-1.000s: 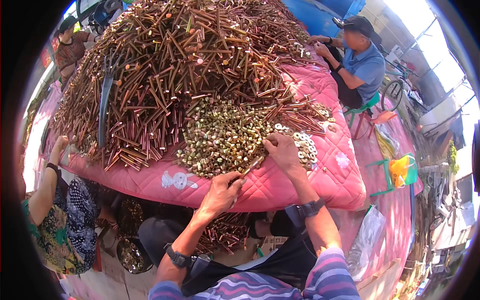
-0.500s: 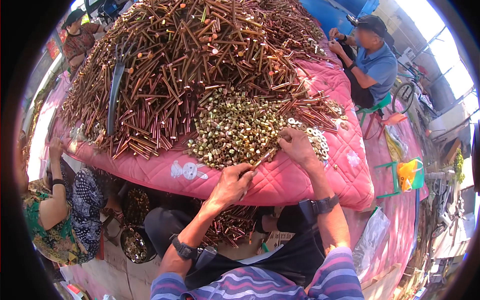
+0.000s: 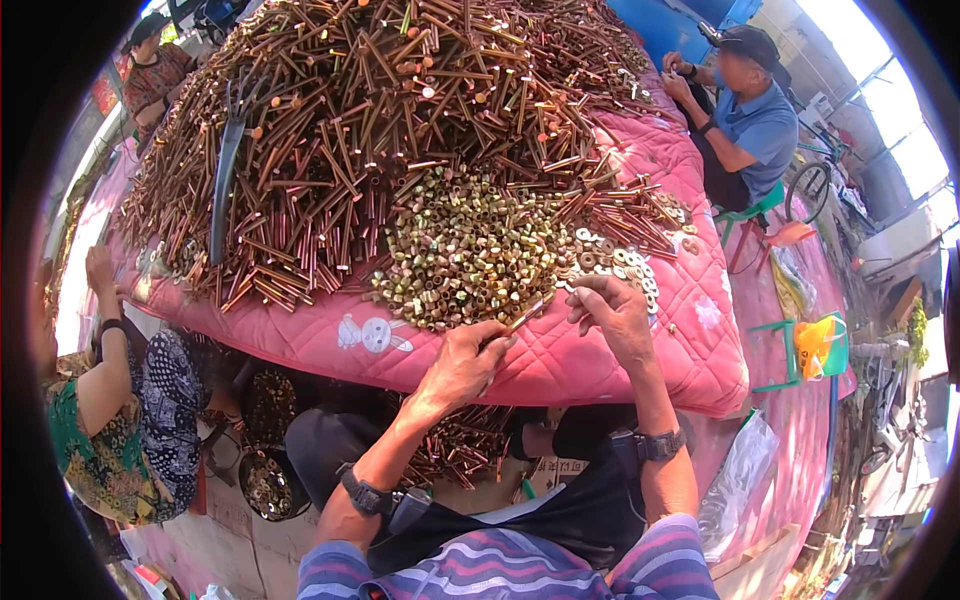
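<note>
Pink quilted cover point(image 3: 660, 360), w/ rabbit print at front edge: lying under all stock in front of you.

L hand point(image 3: 465, 362): you're gripping 1 slim metal bolt point(image 3: 530, 312), thumb & fingers closed round its near end; free end is pointing up & to the R, by the near edge of the nut heap, toward R hand.

R hand point(image 3: 614, 318): you're keeping it part-open, fingers half curled, thumb nr. index; fingertips hovering just beside the bolt's free end, close to washers. Can't tell if a small pc. is being pinched.

Nut heap point(image 3: 475, 250): short hollow brass-toned pcs., sitting directly beyond your hands.

Washers point(image 3: 625, 265): flat pale rings, lying loose to R of nuts.

Bolt pile point(image 3: 350, 130): lg. qty, coppery, rising behind nuts & spreading L.

Fork-like tool point(image 3: 222, 195): dk handle, resting on pile's L side, tines up.

Below cover: more bolts point(image 3: 465, 445) lying between your knees; black pan point(image 3: 268, 485), holding ring-shaped pcs., standing to L.

Co-workers, 3: person in blue shirt point(image 3: 765, 130), sitting far R, hands together at the cover's edge; person in floral top point(image 3: 105, 440), sitting nr. L; person in patterned top point(image 3: 150, 85), far L.

R side: yellow bag point(image 3: 815, 345) resting on green stool point(image 3: 770, 355).
</note>
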`<state>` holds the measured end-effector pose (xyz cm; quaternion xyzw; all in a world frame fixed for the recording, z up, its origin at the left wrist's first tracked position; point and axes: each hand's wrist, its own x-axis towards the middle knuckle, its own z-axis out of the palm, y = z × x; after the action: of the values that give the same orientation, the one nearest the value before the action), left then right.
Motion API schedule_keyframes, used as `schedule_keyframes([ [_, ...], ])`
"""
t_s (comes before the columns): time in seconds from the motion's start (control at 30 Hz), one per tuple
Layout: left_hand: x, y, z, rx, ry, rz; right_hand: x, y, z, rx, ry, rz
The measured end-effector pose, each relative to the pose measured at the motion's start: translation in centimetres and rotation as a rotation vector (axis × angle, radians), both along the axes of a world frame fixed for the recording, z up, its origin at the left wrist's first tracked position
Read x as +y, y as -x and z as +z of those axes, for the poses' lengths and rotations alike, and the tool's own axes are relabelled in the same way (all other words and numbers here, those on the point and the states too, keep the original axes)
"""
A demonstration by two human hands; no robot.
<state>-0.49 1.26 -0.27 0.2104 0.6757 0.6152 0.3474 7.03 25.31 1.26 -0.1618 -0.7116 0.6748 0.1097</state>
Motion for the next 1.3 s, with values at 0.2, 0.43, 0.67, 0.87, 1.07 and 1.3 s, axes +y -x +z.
schedule_keyframes([
  [0.2,0.1,0.0,0.0,0.198,0.036,-0.001,-1.8,-1.6,2.2,0.075,0.046,0.050],
  [0.43,0.1,-0.3,-0.6,0.352,0.017,0.021,-2.6,-1.7,2.5,0.147,-0.175,0.086],
  [0.67,-0.2,0.2,-1.3,0.440,0.027,-0.026,-2.8,-1.8,3.3,0.153,-0.257,0.149],
  [0.87,-0.5,0.5,-0.8,0.427,0.069,-0.064,-2.4,-1.9,3.7,0.141,-0.361,0.208],
  [1.07,-0.8,0.7,-0.8,0.376,0.063,-0.100,-2.2,-2.4,3.4,0.070,-0.421,0.217],
  [1.3,-0.7,0.9,0.9,0.275,0.096,-0.209,-1.5,-2.8,3.1,0.142,-0.541,0.245],
])
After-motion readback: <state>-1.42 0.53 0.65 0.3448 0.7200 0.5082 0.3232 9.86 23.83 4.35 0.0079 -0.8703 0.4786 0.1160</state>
